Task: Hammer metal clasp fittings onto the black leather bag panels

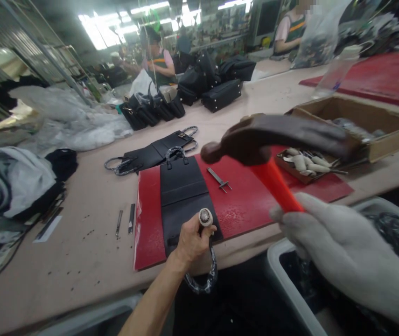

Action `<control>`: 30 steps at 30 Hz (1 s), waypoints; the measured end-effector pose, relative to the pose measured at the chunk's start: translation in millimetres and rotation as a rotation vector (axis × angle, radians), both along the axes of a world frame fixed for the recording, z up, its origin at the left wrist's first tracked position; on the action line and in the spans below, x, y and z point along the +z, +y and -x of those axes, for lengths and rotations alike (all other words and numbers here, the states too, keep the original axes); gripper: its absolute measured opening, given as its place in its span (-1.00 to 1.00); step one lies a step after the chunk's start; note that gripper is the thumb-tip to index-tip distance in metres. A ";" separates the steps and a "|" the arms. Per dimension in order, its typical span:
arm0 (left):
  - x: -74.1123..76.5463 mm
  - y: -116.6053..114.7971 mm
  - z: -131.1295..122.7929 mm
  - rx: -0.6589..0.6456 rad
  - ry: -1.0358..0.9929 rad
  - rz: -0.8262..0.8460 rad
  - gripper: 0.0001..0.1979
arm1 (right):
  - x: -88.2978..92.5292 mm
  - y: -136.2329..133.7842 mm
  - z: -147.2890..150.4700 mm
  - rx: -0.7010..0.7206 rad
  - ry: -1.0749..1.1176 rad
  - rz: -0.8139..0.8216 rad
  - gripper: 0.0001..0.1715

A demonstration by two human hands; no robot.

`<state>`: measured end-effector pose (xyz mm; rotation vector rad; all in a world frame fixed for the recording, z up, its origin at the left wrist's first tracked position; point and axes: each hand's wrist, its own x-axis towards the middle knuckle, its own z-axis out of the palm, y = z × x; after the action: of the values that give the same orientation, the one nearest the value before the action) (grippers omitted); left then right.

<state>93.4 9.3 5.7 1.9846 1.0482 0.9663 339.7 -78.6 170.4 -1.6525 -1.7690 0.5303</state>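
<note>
My left hand (192,238), bare, grips a metal punch (205,217) held upright on the near end of a flat black bag panel (181,186). The panel lies on a red cutting mat (251,200); its wrapped handle loop (206,275) hangs over the table edge. My right hand (339,252), in a white glove, holds a hammer by its orange handle (276,184). The dark hammer head (272,137) is raised and blurred above the mat, to the right of the punch.
A small metal tool (220,179) lies on the mat. Two thin punches (125,221) rest on the table at left. A cardboard box (360,121) and a tray of parts (307,163) sit right. Finished black bags (192,88) and workers are farther back. A bin (290,280) stands below.
</note>
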 end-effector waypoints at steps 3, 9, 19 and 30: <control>-1.0 -0.3 -0.6 0.007 -0.015 -0.017 -0.92 | -5.3 -1.4 3.5 0.135 -0.226 0.034 -0.53; -6.2 2.0 0.4 -0.007 -0.030 -0.035 -0.92 | -28.8 8.4 -14.2 0.038 -0.379 0.104 -0.58; 18.9 -7.5 0.4 0.102 -0.168 0.057 -0.48 | -134.3 46.7 -48.5 -0.300 -0.685 0.046 -0.56; 18.5 -4.6 1.2 0.067 -0.144 -0.001 -0.65 | -169.4 45.5 58.8 -0.078 -0.304 -0.233 -0.58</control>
<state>92.1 4.7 24.2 1.8608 1.0397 1.1281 280.9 -33.1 1.0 -1.6934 -1.8869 0.0337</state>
